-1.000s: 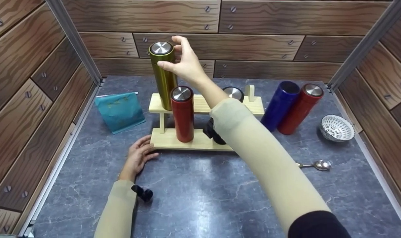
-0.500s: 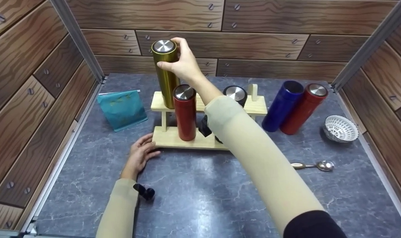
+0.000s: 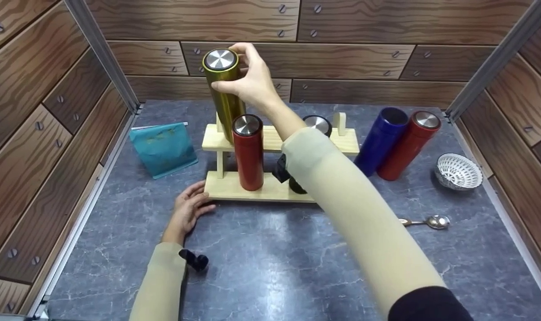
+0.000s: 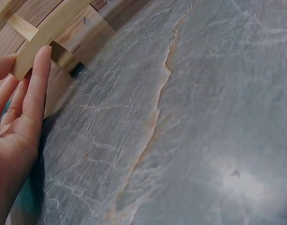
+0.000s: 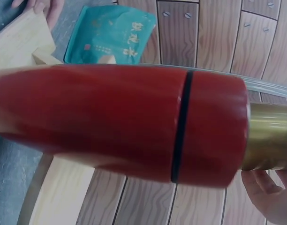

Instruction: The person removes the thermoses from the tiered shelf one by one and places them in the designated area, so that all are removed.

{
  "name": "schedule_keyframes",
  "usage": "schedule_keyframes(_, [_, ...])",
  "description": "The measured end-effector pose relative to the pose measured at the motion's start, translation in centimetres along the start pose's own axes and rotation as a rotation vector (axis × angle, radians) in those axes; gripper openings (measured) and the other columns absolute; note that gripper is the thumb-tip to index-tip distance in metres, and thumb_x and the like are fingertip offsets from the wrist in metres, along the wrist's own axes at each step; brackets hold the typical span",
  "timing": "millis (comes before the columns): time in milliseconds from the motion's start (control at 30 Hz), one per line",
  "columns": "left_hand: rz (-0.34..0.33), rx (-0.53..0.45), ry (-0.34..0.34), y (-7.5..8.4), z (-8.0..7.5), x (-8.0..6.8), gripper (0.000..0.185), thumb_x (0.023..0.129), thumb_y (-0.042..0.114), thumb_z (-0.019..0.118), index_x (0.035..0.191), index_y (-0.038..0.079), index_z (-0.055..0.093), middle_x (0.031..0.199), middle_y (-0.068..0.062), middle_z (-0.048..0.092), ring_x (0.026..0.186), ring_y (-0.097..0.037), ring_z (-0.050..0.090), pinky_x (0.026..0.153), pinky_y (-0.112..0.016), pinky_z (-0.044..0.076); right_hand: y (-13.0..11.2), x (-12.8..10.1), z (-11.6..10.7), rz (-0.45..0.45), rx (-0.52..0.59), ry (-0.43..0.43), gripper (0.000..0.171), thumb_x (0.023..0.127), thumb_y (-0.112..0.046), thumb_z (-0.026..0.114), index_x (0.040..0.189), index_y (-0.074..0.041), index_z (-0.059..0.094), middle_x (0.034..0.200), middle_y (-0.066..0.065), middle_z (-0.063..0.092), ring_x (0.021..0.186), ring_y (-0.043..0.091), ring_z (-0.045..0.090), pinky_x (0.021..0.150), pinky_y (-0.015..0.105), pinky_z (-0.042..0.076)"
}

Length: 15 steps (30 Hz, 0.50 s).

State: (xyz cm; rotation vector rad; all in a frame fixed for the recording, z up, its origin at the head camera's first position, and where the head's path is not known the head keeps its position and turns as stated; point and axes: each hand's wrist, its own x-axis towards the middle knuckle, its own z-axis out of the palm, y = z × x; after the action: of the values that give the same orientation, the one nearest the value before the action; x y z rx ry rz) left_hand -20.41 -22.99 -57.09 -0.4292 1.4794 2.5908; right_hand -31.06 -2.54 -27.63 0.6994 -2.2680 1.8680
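Note:
My right hand (image 3: 248,80) grips the top of a gold flask (image 3: 223,93) with a steel lid; the flask is tilted and its base is hidden behind a red flask (image 3: 248,151), so I cannot tell if it touches the upper shelf of the wooden rack (image 3: 342,142). The red flask stands on the rack's lower board. In the right wrist view the red flask (image 5: 124,124) fills the frame with the gold flask (image 5: 270,138) behind it. My left hand (image 3: 188,211) lies open on the table, fingertips (image 4: 40,61) touching the rack's front-left corner (image 4: 28,58).
A black flask (image 3: 317,125) sits on the rack behind my forearm. A blue flask (image 3: 379,140) and another red flask (image 3: 408,145) stand to the right. A teal pouch (image 3: 162,149) leans at left; a white basket (image 3: 457,171) and a spoon (image 3: 426,221) lie at right.
My right hand closed round the gold flask's top, then raised and tilted it slightly. The left hand has stayed at the rack's corner.

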Motion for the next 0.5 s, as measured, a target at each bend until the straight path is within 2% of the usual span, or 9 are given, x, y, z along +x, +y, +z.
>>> schedule_keyframes(500, [0.008,0.005,0.004,-0.2,0.0,0.3,0.052,0.085,-0.004,0.061,0.134,0.002,0.043,0.122,-0.013,0.051,0.090,-0.026,0.062,0.072,-0.043,0.056,-1.0,-0.9,-3.6,-0.001,0.070,0.033,0.070,0.061,0.000,0.084,0.121,-0.009,0.049,0.109,0.006,0.061,0.093,0.026,0.059,0.082,0.032,0.049])
